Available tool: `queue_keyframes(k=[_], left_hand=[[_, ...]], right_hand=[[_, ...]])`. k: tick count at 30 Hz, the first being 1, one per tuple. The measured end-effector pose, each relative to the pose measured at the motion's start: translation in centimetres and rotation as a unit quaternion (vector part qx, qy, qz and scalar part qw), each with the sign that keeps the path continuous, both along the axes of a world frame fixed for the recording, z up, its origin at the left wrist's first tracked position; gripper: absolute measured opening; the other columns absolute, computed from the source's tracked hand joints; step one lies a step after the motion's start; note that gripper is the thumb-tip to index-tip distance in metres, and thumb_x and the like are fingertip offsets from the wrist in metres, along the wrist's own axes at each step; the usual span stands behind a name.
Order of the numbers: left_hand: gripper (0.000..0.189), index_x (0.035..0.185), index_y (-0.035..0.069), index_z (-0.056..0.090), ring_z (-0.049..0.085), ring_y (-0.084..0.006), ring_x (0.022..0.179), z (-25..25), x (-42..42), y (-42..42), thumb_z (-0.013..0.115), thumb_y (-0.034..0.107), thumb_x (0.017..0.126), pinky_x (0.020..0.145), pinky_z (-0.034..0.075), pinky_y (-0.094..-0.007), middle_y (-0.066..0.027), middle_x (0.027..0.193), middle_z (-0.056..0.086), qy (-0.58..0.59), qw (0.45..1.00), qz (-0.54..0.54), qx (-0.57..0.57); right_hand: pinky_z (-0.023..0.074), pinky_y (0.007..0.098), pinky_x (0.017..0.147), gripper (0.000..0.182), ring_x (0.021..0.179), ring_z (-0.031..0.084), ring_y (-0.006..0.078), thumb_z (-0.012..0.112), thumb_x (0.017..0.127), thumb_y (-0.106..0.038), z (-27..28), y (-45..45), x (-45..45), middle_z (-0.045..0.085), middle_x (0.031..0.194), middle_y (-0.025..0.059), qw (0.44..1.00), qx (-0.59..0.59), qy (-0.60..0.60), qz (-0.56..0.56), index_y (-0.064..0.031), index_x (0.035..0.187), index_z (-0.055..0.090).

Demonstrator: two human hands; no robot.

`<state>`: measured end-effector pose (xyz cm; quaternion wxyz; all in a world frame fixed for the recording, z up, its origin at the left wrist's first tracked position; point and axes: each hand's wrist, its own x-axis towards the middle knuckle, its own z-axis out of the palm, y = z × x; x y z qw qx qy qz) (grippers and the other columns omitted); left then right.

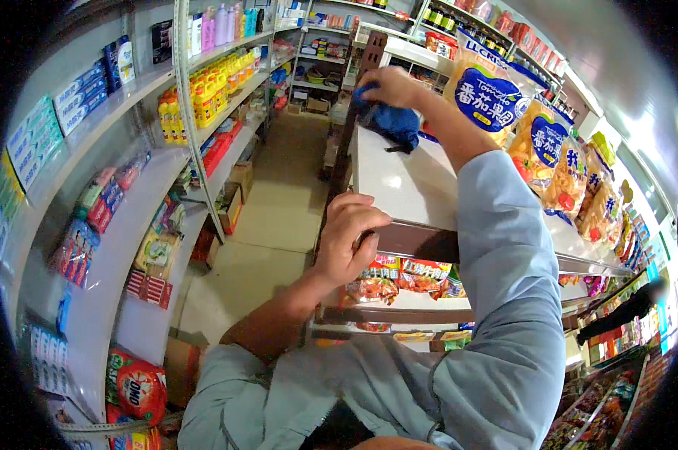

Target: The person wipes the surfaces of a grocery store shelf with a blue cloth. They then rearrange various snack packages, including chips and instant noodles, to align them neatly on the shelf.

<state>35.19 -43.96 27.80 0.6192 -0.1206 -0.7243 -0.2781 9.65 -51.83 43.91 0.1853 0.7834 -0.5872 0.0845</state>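
My right hand [392, 89] reaches to the far end of a white shelf top [398, 185] and grips a dark blue cloth [394, 125]. Part of the cloth lies bunched on the white surface below the fingers. Nearer to me, my left hand [353, 236] rests at the front corner of the same shelf, its fingers curled over the dark edge [418, 239]. I see nothing held in it. Large bags of tomato-flavoured snacks [485, 93] stand to the right of my right forearm.
Packets of instant noodles [398, 278] lie on the tier below. Across the tiled aisle [271, 225], the left shelves [148, 84] carry yellow bottles [207, 98], toothpaste boxes [80, 98] and an OMO detergent bag [139, 388]. A person in dark clothes [614, 315] is at the far right.
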Motion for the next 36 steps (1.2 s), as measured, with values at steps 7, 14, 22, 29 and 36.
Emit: queue_keyframes(k=[7,14,22,29,36], left_hand=[[0.025,0.091,0.003,0.052,0.049,-0.0292,0.09,-0.3,-0.4,0.2,0.044,0.0,0.068,0.086,0.035,-0.0419,-0.0104,0.086,0.057,0.003,1.0,-0.002,0.015],[0.024,0.089,0.006,0.055,0.048,-0.0304,0.093,-0.5,-0.5,0.3,0.05,0.001,0.066,0.083,0.037,-0.0387,-0.0071,0.084,0.054,0.01,0.999,-0.014,0.034],[0.023,0.088,0.007,0.057,0.048,-0.0285,0.095,0.0,-0.2,0.6,0.051,0.002,0.066,0.084,0.036,-0.0381,-0.0056,0.086,0.056,0.011,0.999,-0.007,0.042],[0.023,0.089,0.007,0.056,0.049,-0.0278,0.094,-0.2,-0.4,0.7,0.051,0.003,0.067,0.085,0.036,-0.0382,-0.0053,0.087,0.057,0.002,0.999,0.012,0.036],[0.022,0.094,0.004,0.055,0.043,-0.0305,0.106,-0.1,-0.2,1.2,0.046,0.004,0.074,0.093,0.031,-0.0396,-0.0127,0.104,0.053,0.043,0.995,0.084,0.029]], right_hand=[[0.0439,0.0388,0.076,0.031,0.083,0.056,0.0346,0.058,0.074,-0.03,-3.1,-0.9,-2.2,0.06,0.088,0.0191,0.976,0.062,0.076,-0.194,-0.006,0.093,0.062],[0.0434,0.0397,0.077,0.033,0.088,0.055,0.0349,0.057,0.074,-0.031,-3.8,0.6,1.3,0.059,0.092,0.0183,0.987,0.091,0.035,-0.126,-0.0051,0.094,0.061],[0.0399,0.0388,0.085,0.037,0.096,0.052,0.0347,0.054,0.079,-0.03,-3.6,1.4,3.0,0.056,0.103,0.0184,0.982,0.107,-0.011,-0.155,-0.0071,0.109,0.053],[0.0372,0.0363,0.089,0.043,0.103,0.049,0.0334,0.048,0.084,-0.031,-4.5,7.2,6.6,0.051,0.112,0.0197,0.979,0.15,-0.096,-0.096,-0.0081,0.12,0.044],[0.0396,0.0346,0.086,0.043,0.099,0.052,0.0307,0.052,0.082,-0.025,-4.2,15.9,11.6,0.05,0.114,0.017,0.982,0.135,-0.131,-0.024,-0.009,0.121,0.042]])
